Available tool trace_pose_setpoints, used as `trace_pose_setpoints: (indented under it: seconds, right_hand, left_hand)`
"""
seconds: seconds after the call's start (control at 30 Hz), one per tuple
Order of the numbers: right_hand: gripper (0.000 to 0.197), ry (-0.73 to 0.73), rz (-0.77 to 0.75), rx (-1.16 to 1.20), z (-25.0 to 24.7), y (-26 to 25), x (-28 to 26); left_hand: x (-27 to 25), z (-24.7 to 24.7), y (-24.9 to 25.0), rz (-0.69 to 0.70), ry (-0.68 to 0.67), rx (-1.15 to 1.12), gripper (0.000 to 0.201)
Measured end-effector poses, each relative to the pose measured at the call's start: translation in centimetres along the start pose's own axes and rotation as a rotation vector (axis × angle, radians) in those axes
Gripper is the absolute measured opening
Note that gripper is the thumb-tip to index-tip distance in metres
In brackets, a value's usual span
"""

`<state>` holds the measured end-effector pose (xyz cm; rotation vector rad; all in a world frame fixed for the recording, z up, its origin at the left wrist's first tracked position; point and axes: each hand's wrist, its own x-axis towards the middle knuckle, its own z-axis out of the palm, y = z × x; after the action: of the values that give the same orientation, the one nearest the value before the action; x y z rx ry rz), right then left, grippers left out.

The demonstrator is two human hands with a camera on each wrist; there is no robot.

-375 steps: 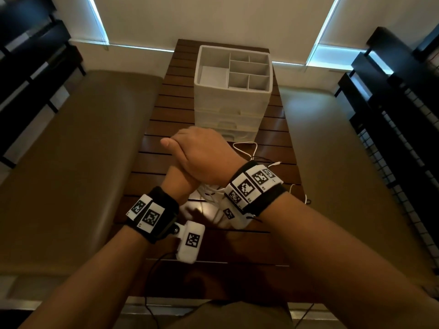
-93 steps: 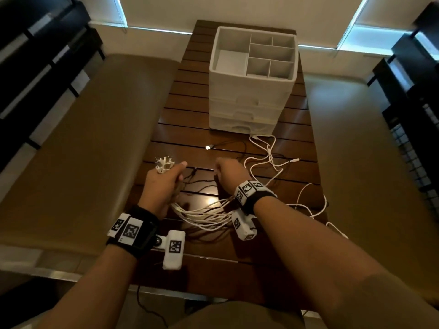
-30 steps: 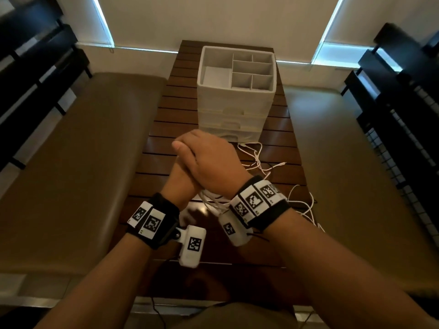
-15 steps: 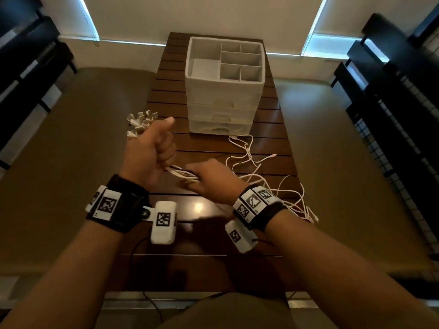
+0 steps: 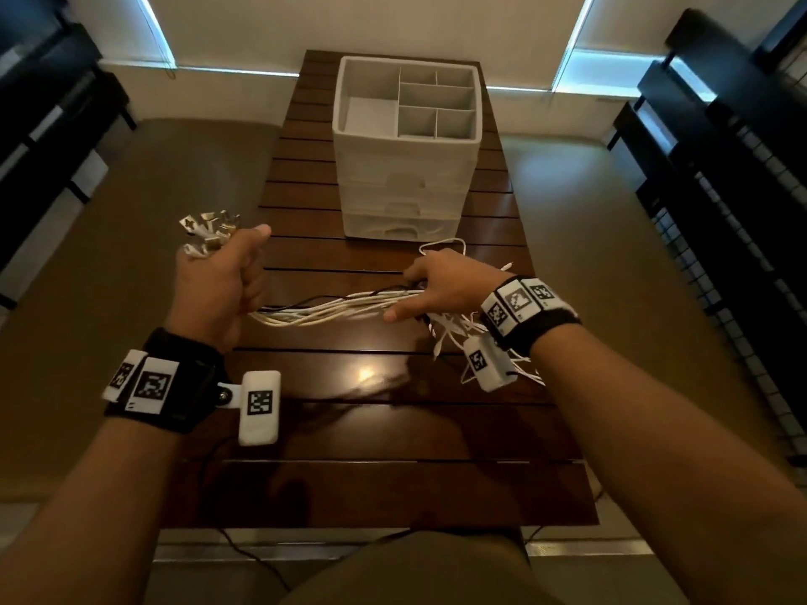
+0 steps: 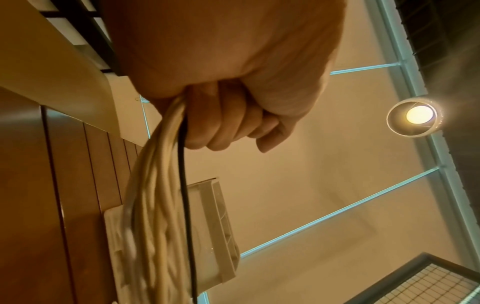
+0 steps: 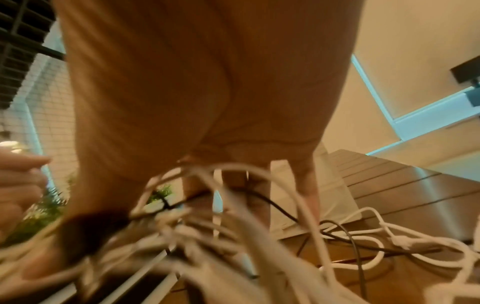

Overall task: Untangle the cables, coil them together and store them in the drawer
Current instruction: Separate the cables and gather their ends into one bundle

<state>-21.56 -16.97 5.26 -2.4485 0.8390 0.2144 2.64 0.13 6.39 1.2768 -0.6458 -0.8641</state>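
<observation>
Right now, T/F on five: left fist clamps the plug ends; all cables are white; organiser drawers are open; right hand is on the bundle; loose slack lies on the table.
1. The left hand grips the cables near their plugs. True.
2. Every cable is white. False: one black cable runs in the bundle.
3. The organiser has a drawer pulled out. False: all drawer fronts sit flush.
4. The right hand is on the bundle. True.
5. Loose cable lies on the table by the right wrist. True.
</observation>
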Motion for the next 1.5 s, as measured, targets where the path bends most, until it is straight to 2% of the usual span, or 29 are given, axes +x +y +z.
trace_pose_setpoints:
  seconds: [0.07, 0.13, 0.27, 0.33, 0.43, 0.47, 0.5, 0.57, 0.63, 0.67, 0.77, 0.87, 0.93, 0.97, 1.0, 1.07, 1.1, 1.13, 1.2, 1.23, 1.33, 1.4, 1.5]
  right_hand:
    - [0.058, -0.027, 0.01, 0.088, -0.5, 0.6, -0.2]
    - [0.05, 0.005, 0.017, 0.096, -1.3, 1.0, -0.1]
    - [0.026, -0.034, -0.006, -0.098, -3.7, 1.6, 0.6]
    - [0.02, 0.086, -0.021, -0.139, -4.4, 1.5, 1.4]
    - [0.022, 0.43, 0.042, 0.015, -5.6, 1.2, 1.8]
    - [0.023, 0.47, 0.066, 0.036, -5.8, 1.1, 1.9]
    - [0.023, 0.445, 0.096, 0.034, -5.8, 0.9, 2.0]
    - [0.024, 0.272, 0.14, 0.061, -5.4, 0.1, 2.1]
    - [0.035, 0.093, 0.168, 0.223, -4.7, -0.5, 2.0]
    - [0.037, 0.055, 0.16, 0.333, -4.3, -0.8, 1.9]
    - [0.025, 0.112, 0.093, 0.609, -3.3, -1.8, 1.4]
    - [0.046, 0.231, 0.113, 0.65, -2.1, -3.9, 1.4]
    - [0.052, 0.232, 0.113, 0.698, -1.0, -5.6, 1.5]
    - [0.051, 0.196, 0.103, 0.731, -0.4, -6.2, 1.4]
    - [0.048, 0.153, 0.084, 0.735, 0.1, -6.7, 1.4]
    - [0.036, 0.114, 0.036, 0.677, 1.6, -6.9, 1.8]
    - [0.028, 0.112, 0.001, 0.626, 2.3, -6.9, 1.9]
    - [0.029, 0.114, -0.036, 0.595, 3.0, -7.0, 1.9]
    - [0.053, 0.13, -0.078, 0.578, 3.7, -7.6, 1.5]
    - [0.057, 0.12, -0.087, 0.554, 3.8, -7.7, 1.3]
    - [0.03, 0.03, -0.045, 0.468, 3.6, -8.0, 1.0]
    - [0.036, 0.002, -0.003, 0.434, 3.8, -8.1, 0.9]
    - [0.029, -0.034, 0.038, 0.373, 4.3, -8.0, 0.9]
  left_hand:
    - [-0.1, -0.4, -0.3, 0.009, 0.031, 0.025, 0.048]
    - [-0.1, -0.9, -0.9, -0.008, 0.064, 0.051, 0.049]
    - [-0.3, -1.4, -2.4, -0.061, 0.153, 0.089, 0.048]
    - [-0.4, -1.4, -3.3, -0.093, 0.178, 0.126, 0.05]
    - [-0.6, -1.6, -4.9, -0.174, 0.211, 0.218, 0.05]
    - [-0.8, -1.7, -5.3, -0.201, 0.224, 0.241, 0.049]
    - [-0.9, -1.7, -5.6, -0.226, 0.236, 0.258, 0.049]
    - [-1.2, -1.2, -5.9, -0.259, 0.256, 0.26, 0.049]
    - [-1.4, 0.0, -5.8, -0.24, 0.256, 0.197, 0.047]
    - [-1.5, 0.7, -5.5, -0.218, 0.259, 0.161, 0.046]
    - [-1.7, 2.4, -4.6, -0.143, 0.237, 0.091, 0.049]
    - [-2.2, 4.2, -3.9, -0.074, 0.14, 0.064, 0.053]
    - [-2.6, 5.5, -3.7, -0.003, 0.063, 0.07, 0.039]
    - [-2.7, 6.3, -3.5, 0.037, 0.028, 0.079, 0.025]
    - [-2.9, 6.9, -3.2, 0.059, 0.013, 0.065, 0.012]
    - [-3.0, 7.7, -3.2, 0.099, 0.025, 0.036, 0.025]
    - [-2.9, 7.9, -3.2, 0.119, 0.03, 0.044, 0.026]
    - [-2.9, 7.9, -3.2, 0.137, 0.033, 0.071, 0.023]
    - [-3.0, 8.0, -3.1, 0.168, 0.038, 0.117, 0.02]
    - [-3.0, 8.0, -3.0, 0.187, 0.059, 0.13, 0.019]
    - [-3.0, 8.0, -2.8, 0.216, 0.118, 0.143, 0.015]
    - [-3.1, 8.3, -2.6, 0.207, 0.132, 0.133, 0.023]
    - [-3.0, 8.4, -2.5, 0.203, 0.145, 0.107, 0.033]
